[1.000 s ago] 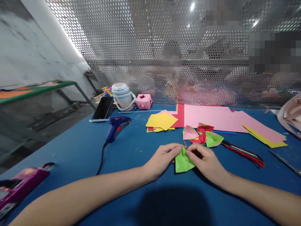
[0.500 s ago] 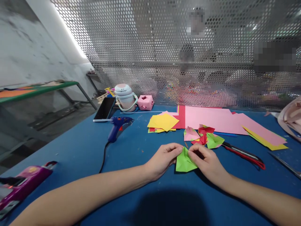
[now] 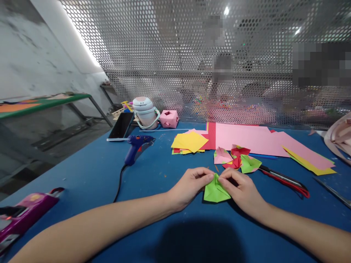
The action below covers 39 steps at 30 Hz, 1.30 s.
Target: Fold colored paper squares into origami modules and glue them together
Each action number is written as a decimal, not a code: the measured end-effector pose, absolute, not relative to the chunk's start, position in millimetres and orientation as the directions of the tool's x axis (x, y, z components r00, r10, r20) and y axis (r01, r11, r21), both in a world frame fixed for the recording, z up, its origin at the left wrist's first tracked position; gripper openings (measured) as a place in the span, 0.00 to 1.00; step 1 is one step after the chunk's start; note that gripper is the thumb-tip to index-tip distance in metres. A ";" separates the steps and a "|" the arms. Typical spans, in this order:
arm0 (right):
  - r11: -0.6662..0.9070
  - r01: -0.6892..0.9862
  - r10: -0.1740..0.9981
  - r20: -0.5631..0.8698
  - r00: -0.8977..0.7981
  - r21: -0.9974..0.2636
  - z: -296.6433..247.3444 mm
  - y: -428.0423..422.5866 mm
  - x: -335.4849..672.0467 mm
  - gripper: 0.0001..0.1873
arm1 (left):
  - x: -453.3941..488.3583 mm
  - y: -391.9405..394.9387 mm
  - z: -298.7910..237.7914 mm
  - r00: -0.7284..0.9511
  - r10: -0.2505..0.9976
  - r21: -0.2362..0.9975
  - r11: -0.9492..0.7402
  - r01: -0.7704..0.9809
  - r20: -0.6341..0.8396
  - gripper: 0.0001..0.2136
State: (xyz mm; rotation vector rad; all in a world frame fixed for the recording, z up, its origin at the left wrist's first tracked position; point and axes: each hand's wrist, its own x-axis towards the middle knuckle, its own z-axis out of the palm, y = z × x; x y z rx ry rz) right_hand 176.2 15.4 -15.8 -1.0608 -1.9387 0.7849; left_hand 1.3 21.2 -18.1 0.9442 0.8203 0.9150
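I see both hands meeting at the middle of the blue bench (image 3: 90,171). The left hand (image 3: 192,184) is closed, thumb and fingertips pinching the upper left edge of the green folded paper (image 3: 215,193). The right hand (image 3: 241,188) is closed on the upper right edge of the same piece, fingers curled. The green folded paper lies on the bench between the 2 hands, its peak pinched where the fingertips meet.

Just beyond the hands sits a cluster of folded pieces (image 3: 237,159) in pink, red and green. Red-handled scissors (image 3: 285,179) lie to the right of the cluster. Yellow sheets (image 3: 189,141) and pink sheets (image 3: 246,137) lie further back. A blue glue gun (image 3: 135,144) rests to the left, its cord running toward me. Behind it are a phone (image 3: 120,126), a white jar (image 3: 144,112) and a pink paper cube (image 3: 168,118), set against a perforated metal screen (image 3: 164,54).
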 end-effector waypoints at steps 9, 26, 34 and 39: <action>0.500 0.387 0.859 0.387 -0.337 -0.774 -15.9 15.0 173.6 0.07 | 1.3 19.6 -17.6 0.343 0.934 0.975 0.160 -0.154 -0.099 0.09; 0.524 0.385 0.841 0.390 -0.374 -0.760 -17.4 15.2 172.0 0.08 | 3.0 14.1 -8.4 0.273 0.962 0.992 -0.036 0.123 0.001 0.07; 0.582 0.371 0.801 0.432 -0.413 -0.724 -17.7 12.4 173.8 0.09 | 2.8 9.8 -6.3 0.310 0.947 0.956 -0.168 0.240 0.089 0.07; 0.580 0.376 0.802 0.425 -0.420 -0.723 -16.4 11.8 173.9 0.10 | 1.3 11.6 -10.0 0.327 0.936 0.950 -0.210 0.232 0.127 0.08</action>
